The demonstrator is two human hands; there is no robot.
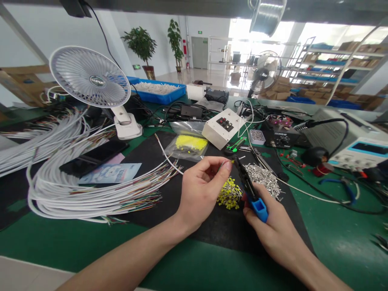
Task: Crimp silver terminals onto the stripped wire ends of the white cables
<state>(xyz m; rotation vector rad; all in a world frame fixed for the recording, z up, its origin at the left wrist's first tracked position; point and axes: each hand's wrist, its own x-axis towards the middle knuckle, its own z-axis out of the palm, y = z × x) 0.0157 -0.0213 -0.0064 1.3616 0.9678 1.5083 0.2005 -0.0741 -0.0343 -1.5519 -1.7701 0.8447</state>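
My left hand [201,188] is closed in a pinch on a tiny yellow-sleeved crimp terminal [233,161], partly covered by the fingertips. The terminal is right at the jaws of black crimping pliers [246,182] with blue handles, which my right hand [269,216] grips. Whether the jaws are closed on it I cannot tell. Below and between my hands lies a heap of yellow-sleeved terminals [229,195]. Behind the pliers spreads a larger heap of bare silver terminals [264,180]. White multi-core cables [106,202] with stripped coloured ends lie left of my left hand.
A clear bag of yellow sleeves [190,143] and a switch box [222,127] stand behind my hands. Left are a white fan [91,79] and a dark phone [93,157]. A soldering station [281,135] and blue-handled cutters [351,192] are on the right.
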